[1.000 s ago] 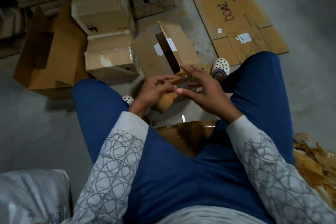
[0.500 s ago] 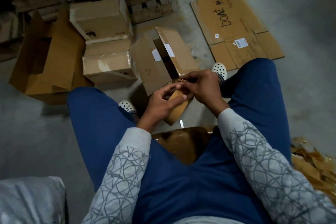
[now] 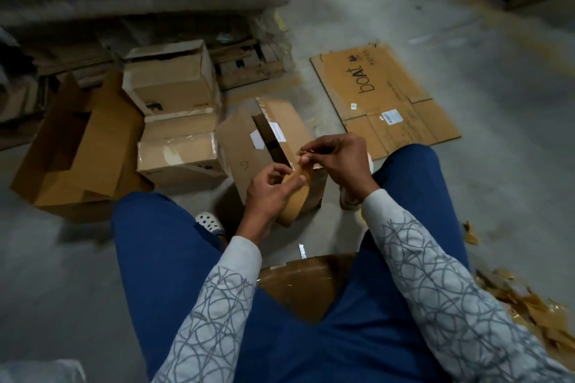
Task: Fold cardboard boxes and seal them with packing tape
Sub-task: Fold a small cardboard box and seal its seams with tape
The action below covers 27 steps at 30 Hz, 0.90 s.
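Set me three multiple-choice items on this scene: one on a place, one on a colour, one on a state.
1. The flattened "boat" cardboard lies:
A) on the floor, to the right of the open box
B) across the person's lap
C) upright against a wall

2. The tape roll held in the left hand is:
A) white
B) brown
C) blue

3. The right hand:
A) lies flat on a knee
B) grips a box flap
C) pinches the tape end

Answers:
1 A, it lies flat on the grey floor beside that box.
2 B, its band is cardboard-brown.
3 C, thumb and fingers close on the crumpled end just above the roll.
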Each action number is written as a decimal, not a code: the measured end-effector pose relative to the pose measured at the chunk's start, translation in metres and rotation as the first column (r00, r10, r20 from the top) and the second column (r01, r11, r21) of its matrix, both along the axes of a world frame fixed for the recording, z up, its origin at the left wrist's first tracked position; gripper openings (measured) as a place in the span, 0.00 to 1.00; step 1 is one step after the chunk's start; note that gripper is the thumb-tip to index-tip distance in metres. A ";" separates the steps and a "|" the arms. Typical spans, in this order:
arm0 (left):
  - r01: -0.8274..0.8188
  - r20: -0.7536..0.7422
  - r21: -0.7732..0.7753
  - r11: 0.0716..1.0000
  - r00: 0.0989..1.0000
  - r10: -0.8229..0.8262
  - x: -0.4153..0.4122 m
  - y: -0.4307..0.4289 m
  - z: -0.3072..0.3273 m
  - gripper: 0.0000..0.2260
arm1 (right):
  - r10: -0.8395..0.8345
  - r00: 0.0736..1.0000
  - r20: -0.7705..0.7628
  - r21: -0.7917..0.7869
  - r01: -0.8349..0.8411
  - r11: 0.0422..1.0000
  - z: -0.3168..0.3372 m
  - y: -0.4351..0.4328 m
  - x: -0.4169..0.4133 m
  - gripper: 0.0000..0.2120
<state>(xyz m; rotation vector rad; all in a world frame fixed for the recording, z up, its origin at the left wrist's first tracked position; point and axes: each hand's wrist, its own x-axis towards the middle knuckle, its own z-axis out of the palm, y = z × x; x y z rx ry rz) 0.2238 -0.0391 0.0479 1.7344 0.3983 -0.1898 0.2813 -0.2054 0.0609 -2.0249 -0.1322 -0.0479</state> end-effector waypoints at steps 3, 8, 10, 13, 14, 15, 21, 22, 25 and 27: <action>0.101 -0.072 0.061 0.993 0.993 -0.097 -0.009 0.001 -0.002 0.09 | -0.016 0.998 0.065 0.016 0.015 1.000 -0.008 0.003 -0.006 0.08; 0.237 -0.300 0.109 0.965 0.934 -0.196 -0.027 0.010 -0.012 0.27 | -0.051 0.981 0.185 -0.033 0.058 0.998 -0.016 0.002 -0.010 0.08; 0.300 -0.259 0.121 0.946 0.930 -0.261 -0.029 0.011 -0.009 0.20 | 0.027 0.978 0.209 -0.033 -0.020 0.999 -0.014 0.000 -0.015 0.08; 0.338 -0.025 0.189 0.922 0.940 -0.339 -0.030 0.008 -0.002 0.13 | 0.249 0.941 0.230 -0.087 -0.234 0.968 -0.005 -0.003 -0.016 0.08; 0.333 0.037 0.209 0.919 0.937 -0.348 -0.030 0.005 -0.001 0.18 | 0.291 0.926 0.240 -0.109 -0.272 0.956 -0.005 -0.004 -0.014 0.08; 0.316 0.084 0.209 0.925 0.937 -0.339 -0.029 0.003 -0.001 0.21 | 0.307 0.916 0.258 -0.133 -0.282 0.950 -0.006 -0.005 -0.013 0.08; 0.205 0.179 0.098 0.974 0.959 -0.220 -0.020 -0.005 -0.010 0.19 | 0.375 0.911 0.172 -0.249 -0.328 0.911 -0.021 0.000 -0.017 0.08; 0.199 0.186 0.097 0.975 0.959 -0.214 -0.018 -0.002 -0.013 0.16 | 0.372 0.919 0.133 -0.223 -0.338 0.914 -0.022 0.000 -0.019 0.09; 0.089 0.154 0.034 0.995 0.984 -0.093 -0.010 0.006 -0.023 0.12 | 0.339 0.941 -0.016 -0.015 -0.339 0.941 -0.015 -0.001 -0.023 0.18; -0.012 0.151 -0.023 1.000 0.988 0.016 -0.008 0.006 -0.025 0.10 | 0.307 0.948 -0.085 0.127 -0.296 0.947 -0.010 0.000 -0.025 0.25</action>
